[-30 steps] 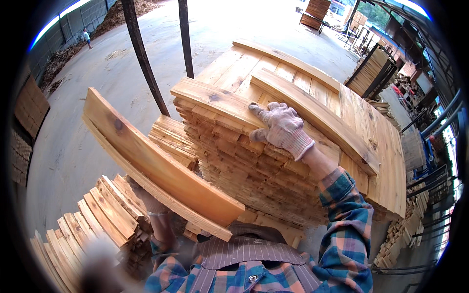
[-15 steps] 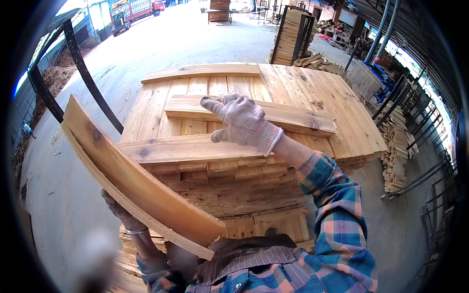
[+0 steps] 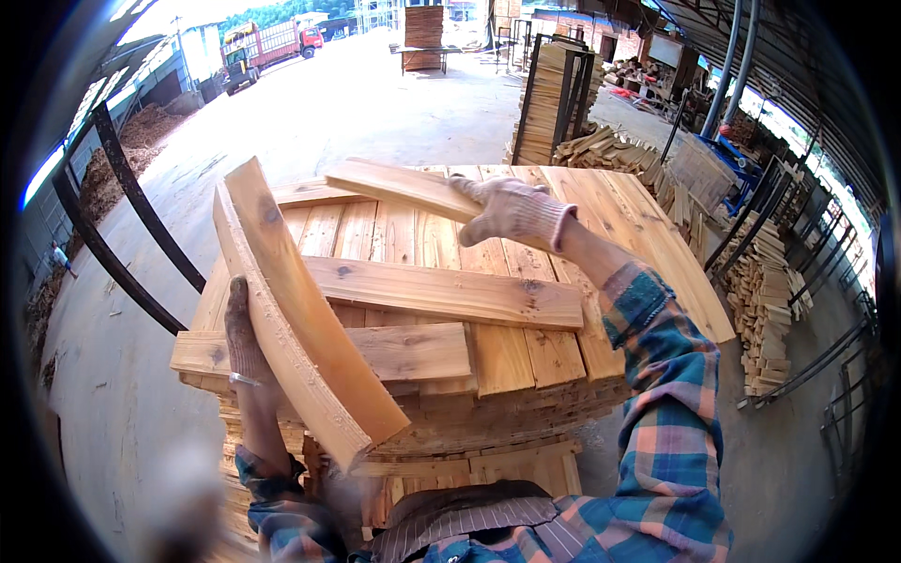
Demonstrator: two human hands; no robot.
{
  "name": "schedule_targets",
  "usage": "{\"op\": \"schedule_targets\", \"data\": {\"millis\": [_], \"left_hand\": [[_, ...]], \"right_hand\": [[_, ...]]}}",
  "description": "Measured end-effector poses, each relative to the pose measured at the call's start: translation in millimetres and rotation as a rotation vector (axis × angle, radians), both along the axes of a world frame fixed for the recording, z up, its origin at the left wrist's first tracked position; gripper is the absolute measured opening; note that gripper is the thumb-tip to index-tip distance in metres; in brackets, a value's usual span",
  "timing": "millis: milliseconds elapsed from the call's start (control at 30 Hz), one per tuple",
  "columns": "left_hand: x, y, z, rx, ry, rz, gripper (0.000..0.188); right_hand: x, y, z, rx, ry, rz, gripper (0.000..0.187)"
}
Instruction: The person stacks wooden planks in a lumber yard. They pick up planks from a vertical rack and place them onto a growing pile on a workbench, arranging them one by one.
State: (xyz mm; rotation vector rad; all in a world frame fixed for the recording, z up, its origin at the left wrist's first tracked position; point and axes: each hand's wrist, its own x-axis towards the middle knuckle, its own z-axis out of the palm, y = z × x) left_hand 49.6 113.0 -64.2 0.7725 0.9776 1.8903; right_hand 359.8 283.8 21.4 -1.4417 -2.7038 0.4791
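Observation:
My left hand [image 3: 246, 340], in a dark, worn glove, grips the outer side of what looks like two wooden boards [image 3: 314, 314] held together. They stand tilted on edge, rising away from me at the left. My right hand [image 3: 516, 212], in a pale knit glove, is closed around the right part of another board [image 3: 399, 190], thumb on the near side. That board slants over the far part of a broad stack of planks [image 3: 610, 220]. On the stack lie a loose middle board [image 3: 450, 289] and a nearer one [image 3: 413, 350], partly hidden by the left-hand boards.
Another board [image 3: 314, 193] lies along the stack's far edge. Dark metal bars [image 3: 141, 197] stand at the left. A tall racked wood stack [image 3: 544, 103] and scattered offcuts [image 3: 760, 300] are beyond and to the right. A truck [image 3: 272, 47] is parked far off.
My right hand has moved away from me and now holds a board raised at its near side. My left hand has brought its boards up and right, over the stack's left side. The view has shifted.

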Motion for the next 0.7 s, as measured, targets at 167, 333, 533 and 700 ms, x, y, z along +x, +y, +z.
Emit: {"op": "schedule_targets", "data": {"millis": [167,333,533,700], "left_hand": [[-6,9,31,-0.32,0.117,0.007,0.054],[-74,63,28,-0.677,1.052,0.213,0.075],[-5,189,101,-0.221,1.765,-0.013,0.107],[32,302,31,-0.48,2.107,-0.252,0.11]], "right_hand": [[127,100,-46,0.128,-0.174,-0.101,0.089],[145,134,-65,0.034,-0.092,-0.135,0.08],[157,178,-59,-0.013,0.003,-0.108,0.08],[146,224,-74,-0.068,0.17,-0.064,0.08]]}}
